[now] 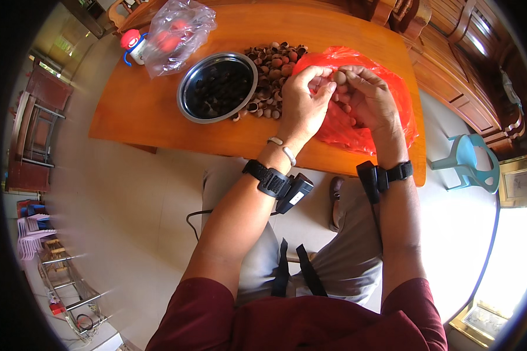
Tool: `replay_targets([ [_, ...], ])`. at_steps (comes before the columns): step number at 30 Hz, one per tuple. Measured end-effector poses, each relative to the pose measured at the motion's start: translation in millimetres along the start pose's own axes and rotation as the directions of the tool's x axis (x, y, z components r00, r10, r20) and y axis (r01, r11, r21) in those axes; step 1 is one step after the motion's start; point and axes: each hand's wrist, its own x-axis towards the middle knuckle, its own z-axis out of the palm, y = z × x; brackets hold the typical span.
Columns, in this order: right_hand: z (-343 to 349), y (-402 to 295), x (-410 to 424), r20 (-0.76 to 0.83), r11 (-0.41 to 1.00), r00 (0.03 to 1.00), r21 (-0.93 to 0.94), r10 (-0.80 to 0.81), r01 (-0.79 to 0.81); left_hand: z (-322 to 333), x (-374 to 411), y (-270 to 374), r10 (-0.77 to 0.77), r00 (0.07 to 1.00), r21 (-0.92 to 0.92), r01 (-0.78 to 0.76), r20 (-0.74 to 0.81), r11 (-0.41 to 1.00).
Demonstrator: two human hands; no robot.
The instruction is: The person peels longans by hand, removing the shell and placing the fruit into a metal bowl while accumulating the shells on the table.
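Both my hands meet above an open red plastic bag (395,101) that holds several round brown fruits, perhaps longans. Between the fingertips of my right hand (371,94) and my left hand (309,94) is one small round brown fruit (340,78). Left of the bag lies a heap of brown fruit shells (274,66), some cupped and hollow. A round stainless steel basin (182,94) with dark, roundish pieces inside stands beside the heap, touching some shells.
A clear plastic bag (197,22) with red things in it and a child's cup with a red lid (134,44) stand at the wooden table's (136,109) back left. A light-blue plastic chair (465,158) is on the floor at right. Carved wooden furniture (456,87) lines the far side.
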Motion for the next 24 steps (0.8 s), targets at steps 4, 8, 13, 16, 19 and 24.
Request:
replay_targets([
  [4, 9.3, 6.0, 4.0, 0.066, 0.999, 0.998, -0.031, 0.024, -0.022, -5.0, 3.2, -10.5, 0.05, 0.997, 0.079, -0.045, -0.066, 0.996],
  [8, 18.1, 4.7, -1.7, 0.042, 0.994, 0.998, -0.097, -0.043, 0.047, -12.5, 4.4, -7.0, 0.045, 0.998, 0.058, -0.042, -0.053, 0.997],
  [13, 23.5, -1.7, -7.1, 0.043, 0.942, 0.996, -0.324, -0.082, 0.092, -21.8, 3.1, 8.0, -0.015, 0.999, -0.082, 0.018, 0.038, 0.996],
  [16, 31.1, 4.5, -9.0, 0.153, 0.954, 0.976, -0.234, -0.152, 0.185, -35.0, -3.1, 5.8, -0.108, 0.991, -0.026, 0.11, 0.082, 0.994],
  [19, 38.2, 1.7, -6.6, 0.078, 0.962, 0.991, -0.243, -0.109, 0.125, -39.3, 2.5, 8.3, -0.064, 0.99, -0.266, 0.096, 0.128, 0.959],
  [24, 35.0, 7.1, -4.1, 0.086, 0.961, 0.99, -0.244, -0.112, 0.129, -45.3, 4.2, 7.9, -0.029, 0.985, -0.288, 0.078, 0.17, 0.954],
])
